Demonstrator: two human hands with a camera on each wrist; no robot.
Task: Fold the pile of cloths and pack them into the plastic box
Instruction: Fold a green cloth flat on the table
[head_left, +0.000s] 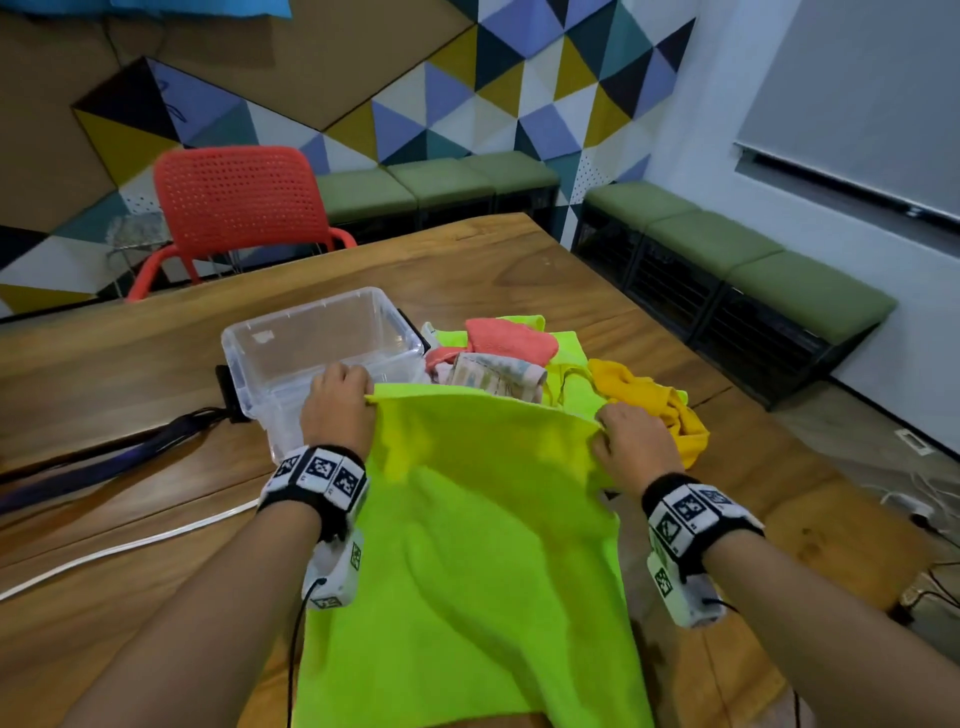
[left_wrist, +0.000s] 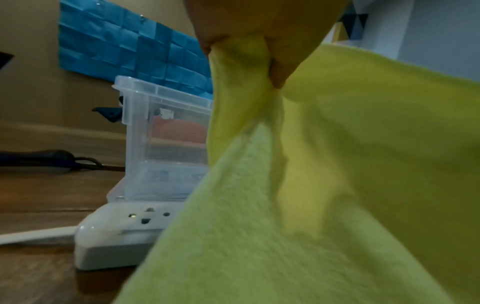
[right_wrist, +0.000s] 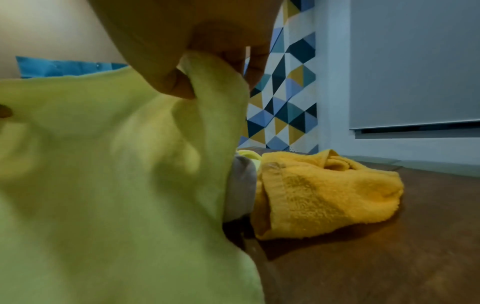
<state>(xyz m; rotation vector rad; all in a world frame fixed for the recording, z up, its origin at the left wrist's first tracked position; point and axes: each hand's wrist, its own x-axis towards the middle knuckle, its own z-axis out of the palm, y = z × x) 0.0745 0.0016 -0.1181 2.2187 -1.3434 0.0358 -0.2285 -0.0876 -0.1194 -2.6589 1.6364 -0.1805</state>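
Note:
A lime-green cloth (head_left: 483, 561) (left_wrist: 324, 185) (right_wrist: 103, 174) hangs stretched between my hands above the near edge of the wooden table (head_left: 545, 270). My left hand (head_left: 343, 405) (left_wrist: 249, 41) pinches its top left corner, and my right hand (head_left: 631, 441) (right_wrist: 197, 67) pinches the top right corner. Behind the left hand a clear plastic box (head_left: 317, 348) (left_wrist: 161, 144) stands open with no cloth visible in it. The pile lies to the box's right: a coral cloth (head_left: 506, 340), a patterned pale cloth (head_left: 498, 376), another lime one (head_left: 571, 353) and an orange-yellow towel (head_left: 649, 410) (right_wrist: 324, 191).
A white power strip (left_wrist: 122, 230) with its white cable (head_left: 130, 545) lies left of the box, beside a dark cable (head_left: 104, 457). A red chair (head_left: 234, 202) stands behind the table, green benches (head_left: 753, 260) line the walls, and the table's edge runs close on the right.

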